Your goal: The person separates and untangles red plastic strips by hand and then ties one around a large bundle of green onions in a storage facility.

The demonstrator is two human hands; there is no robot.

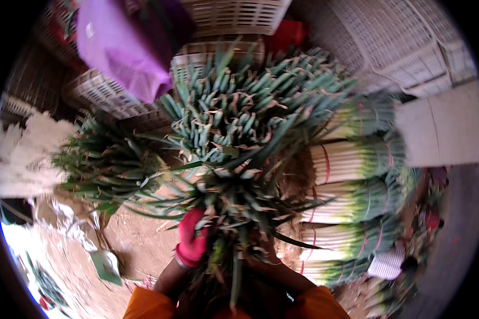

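A large bunch of green onions (pixel 237 199) stands in front of my body, its dark green leaves fanning out toward me and to both sides. My left hand (pixel 190 239), in a pinkish-red glove, is closed against the bunch's left side. On the opposite side, my right hand (pixel 267 254) is at the bunch too, but leaves cover its fingers. The lower part of the bunch is hidden under its own foliage. Just beyond it, many more green onions (pixel 239 111) are packed together with their tips up.
Tied bundles of green onions (pixel 338 202) with white stalks are stacked at the right. A looser heap (pixel 112 165) lies at the left. Plastic crates (pixel 234 16) and a purple bag (pixel 122 48) stand at the back. A green dustpan-like object (pixel 106 267) rests on the dirt floor.
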